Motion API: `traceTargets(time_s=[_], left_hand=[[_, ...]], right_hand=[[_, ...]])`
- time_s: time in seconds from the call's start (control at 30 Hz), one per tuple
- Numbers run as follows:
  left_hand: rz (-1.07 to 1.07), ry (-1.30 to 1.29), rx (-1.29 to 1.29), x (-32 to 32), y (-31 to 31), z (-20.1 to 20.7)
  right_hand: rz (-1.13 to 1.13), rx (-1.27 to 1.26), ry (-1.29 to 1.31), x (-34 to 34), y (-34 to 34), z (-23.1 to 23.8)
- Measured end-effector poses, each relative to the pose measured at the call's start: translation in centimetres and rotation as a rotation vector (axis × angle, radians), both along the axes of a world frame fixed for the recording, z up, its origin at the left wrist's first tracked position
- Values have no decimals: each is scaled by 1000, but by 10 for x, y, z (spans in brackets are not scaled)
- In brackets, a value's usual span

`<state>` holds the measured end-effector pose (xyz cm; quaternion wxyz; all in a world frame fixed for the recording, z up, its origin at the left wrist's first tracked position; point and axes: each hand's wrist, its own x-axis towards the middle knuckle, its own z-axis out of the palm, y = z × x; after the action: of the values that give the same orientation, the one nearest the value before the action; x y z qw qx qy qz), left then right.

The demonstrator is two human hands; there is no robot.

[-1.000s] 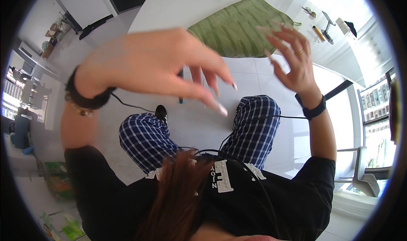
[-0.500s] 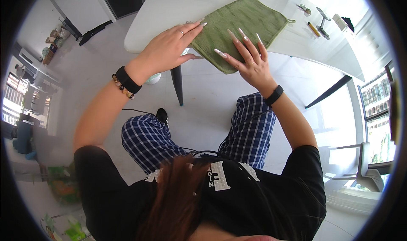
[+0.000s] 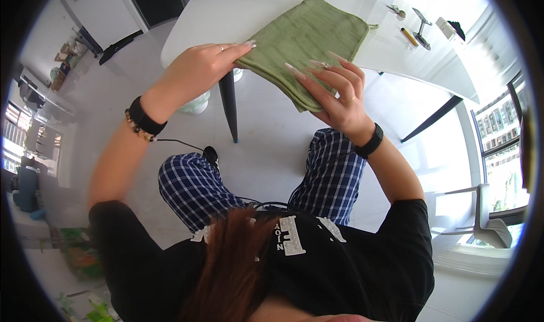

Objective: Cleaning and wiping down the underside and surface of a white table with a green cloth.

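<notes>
A green towel (image 3: 309, 36), apparently folded in layers with a small loop at its far right corner, lies on the white table (image 3: 207, 13). Its near edge hangs past the tabletop and sags a little. My left hand (image 3: 198, 70) pinches the towel's left corner, fingers on top and the thumb hidden under it. On the near right edge, my right hand (image 3: 343, 98) grips the cloth between fingers and thumb; the thumb is partly beneath it.
On the table's right side lie a yellow pen-like tool (image 3: 408, 37), a metal stand (image 3: 420, 30) and a small bunch of objects (image 3: 396, 10). A white box (image 3: 446, 27) sits beyond them. Dark table legs (image 3: 228, 107) stand before my knees; a grey chair (image 3: 492, 225) is at the right.
The towel's near edge has come toward me, further off the table. My right hand, earlier spread flat on top, has moved nearer and closed on the edge. My left hand has closed on its corner.
</notes>
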<state>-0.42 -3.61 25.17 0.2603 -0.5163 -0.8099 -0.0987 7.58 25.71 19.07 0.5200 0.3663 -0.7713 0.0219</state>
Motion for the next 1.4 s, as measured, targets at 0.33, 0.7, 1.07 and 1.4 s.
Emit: traceTargets(time_s=[0.33, 0.7, 1.07, 1.4], left_hand=[[95, -565, -182, -30, 78, 191], [157, -840, -435, -199, 172, 109], [211, -637, -220, -189, 165, 91], [132, -250, -337, -107, 141, 41]], right_hand=[[108, -758, -800, -22, 64, 144], [-197, -765, -1448, -106, 117, 124], [-414, -623, -1471, -106, 118, 136], [-403, -278, -668, -30, 79, 118]])
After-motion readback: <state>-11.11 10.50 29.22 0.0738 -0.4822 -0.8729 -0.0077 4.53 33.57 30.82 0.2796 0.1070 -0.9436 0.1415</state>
